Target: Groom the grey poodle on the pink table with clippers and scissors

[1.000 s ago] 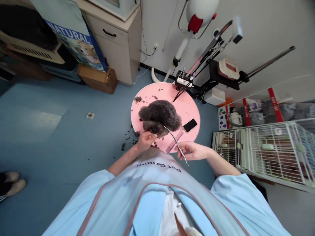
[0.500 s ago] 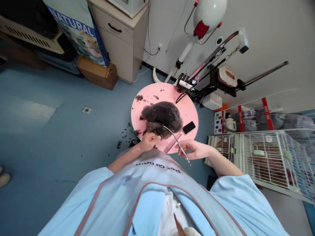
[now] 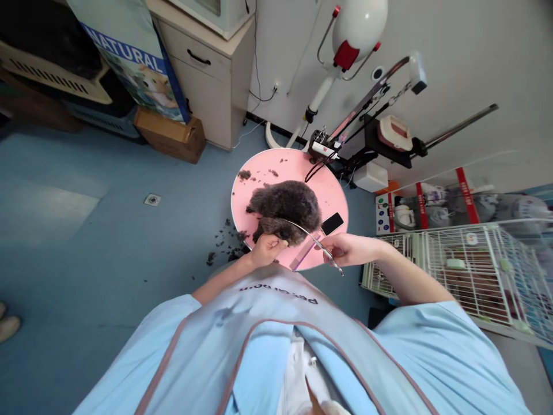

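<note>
A dark grey, fluffy dog (image 3: 289, 202) lies on a round pink grooming table (image 3: 332, 199). My left hand (image 3: 266, 250) is closed at the dog's near side, fingers pinched against its coat; which part of the body they grip is hidden. In my right hand (image 3: 345, 249) is a pair of long curved grooming scissors (image 3: 310, 234). The blades look closed together, their tip reaching over the near side of the dog. Below the blades a purple-edged comb (image 3: 305, 253) lies by the table's near rim. A phone (image 3: 332, 224) rests to the dog's right.
Cut fur (image 3: 244, 174) lies in tufts on the table and on the floor (image 3: 224, 245) to its left. A grooming arm with black loops (image 3: 317, 167) and a tool holder (image 3: 323, 147) stand at the back right. White wire cages (image 3: 466, 271) are on the right.
My right hand has moved up and slightly right with the scissors, which now lie flatter. The left hand has shifted slightly right, still at the dog. The view has tilted a little.
</note>
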